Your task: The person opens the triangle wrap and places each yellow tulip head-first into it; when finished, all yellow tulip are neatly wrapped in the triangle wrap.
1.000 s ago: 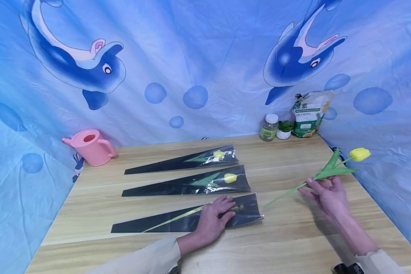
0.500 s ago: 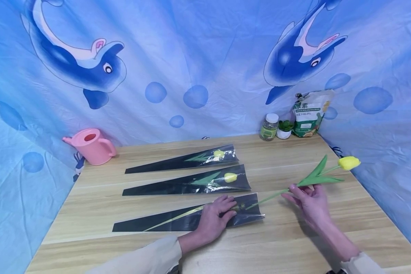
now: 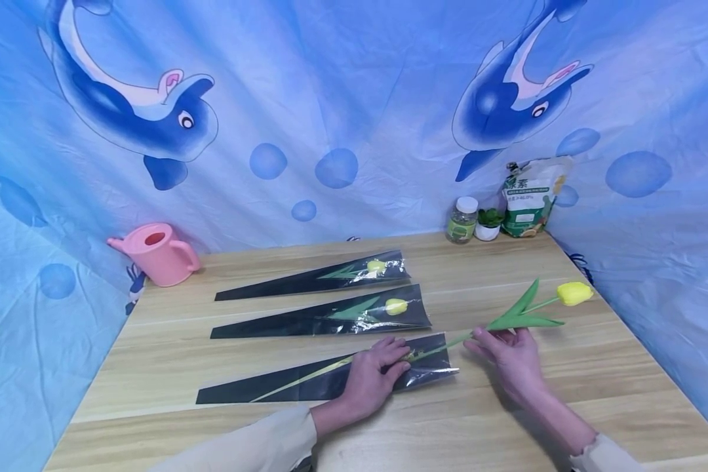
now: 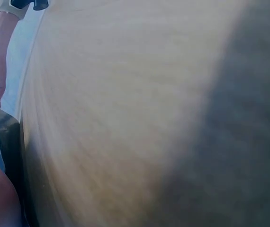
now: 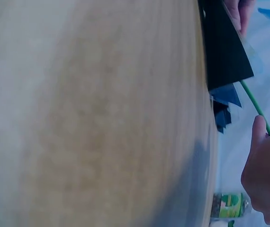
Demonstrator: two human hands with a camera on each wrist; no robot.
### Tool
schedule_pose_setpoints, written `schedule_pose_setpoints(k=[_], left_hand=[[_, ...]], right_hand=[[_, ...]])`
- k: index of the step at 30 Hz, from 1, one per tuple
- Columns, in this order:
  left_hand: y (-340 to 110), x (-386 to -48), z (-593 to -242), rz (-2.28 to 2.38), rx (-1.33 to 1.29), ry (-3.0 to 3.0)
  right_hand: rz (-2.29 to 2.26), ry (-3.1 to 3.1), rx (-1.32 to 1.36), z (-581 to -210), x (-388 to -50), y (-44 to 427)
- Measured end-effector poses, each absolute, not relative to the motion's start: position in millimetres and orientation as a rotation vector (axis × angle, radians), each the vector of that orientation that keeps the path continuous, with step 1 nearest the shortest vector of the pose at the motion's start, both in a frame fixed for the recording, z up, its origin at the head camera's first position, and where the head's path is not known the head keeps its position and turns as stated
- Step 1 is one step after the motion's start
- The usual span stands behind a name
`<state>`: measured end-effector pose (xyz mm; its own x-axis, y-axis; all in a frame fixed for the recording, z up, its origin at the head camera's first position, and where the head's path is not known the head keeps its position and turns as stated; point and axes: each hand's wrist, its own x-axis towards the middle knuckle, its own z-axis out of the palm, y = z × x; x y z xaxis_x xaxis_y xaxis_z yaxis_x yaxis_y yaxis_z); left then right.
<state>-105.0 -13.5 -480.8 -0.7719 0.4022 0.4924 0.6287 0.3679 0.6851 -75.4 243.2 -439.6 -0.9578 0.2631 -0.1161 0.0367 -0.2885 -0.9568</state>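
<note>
My left hand (image 3: pixel 368 377) rests on the wide end of the nearest black flower sleeve (image 3: pixel 236 392), which lies flat and has a yellow diagonal stripe. Thumb and fingers are relaxed and spread on it. To the right, my right hand (image 3: pixel 510 360) pinches the green stem of a yellow tulip (image 3: pixel 573 294) just below its leaves. The stem slants down left past the sleeve's wide mouth, its end near my left fingertips; whether it lies under the clear film I cannot tell. In the right wrist view the stem (image 5: pixel 253 99) runs behind the sleeve's edge (image 5: pixel 225 47).
Two more black sleeves, the middle one (image 3: pixel 242 328) and the far one (image 3: pixel 259 287), each hold a yellow tulip. A pink watering can (image 3: pixel 160 255) stands back left. Back right are a jar (image 3: pixel 462 221), a small potted plant (image 3: pixel 488 225) and a bag (image 3: pixel 530 200).
My right hand has moved left with the tulip, and the stem's end has passed from outside the sleeve's mouth to near my left fingertips. The left hand has stayed on the sleeve.
</note>
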Motion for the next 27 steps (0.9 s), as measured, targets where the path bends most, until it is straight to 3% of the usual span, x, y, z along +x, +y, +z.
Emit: schedule_pose_setpoints(k=[27], left_hand=[[-6.2,-107.2,-480.5,-1.401,-0.946,-2.367]], right_hand=[[2.405,-1.913,-0.408,-448.4,-73.4,223.8]])
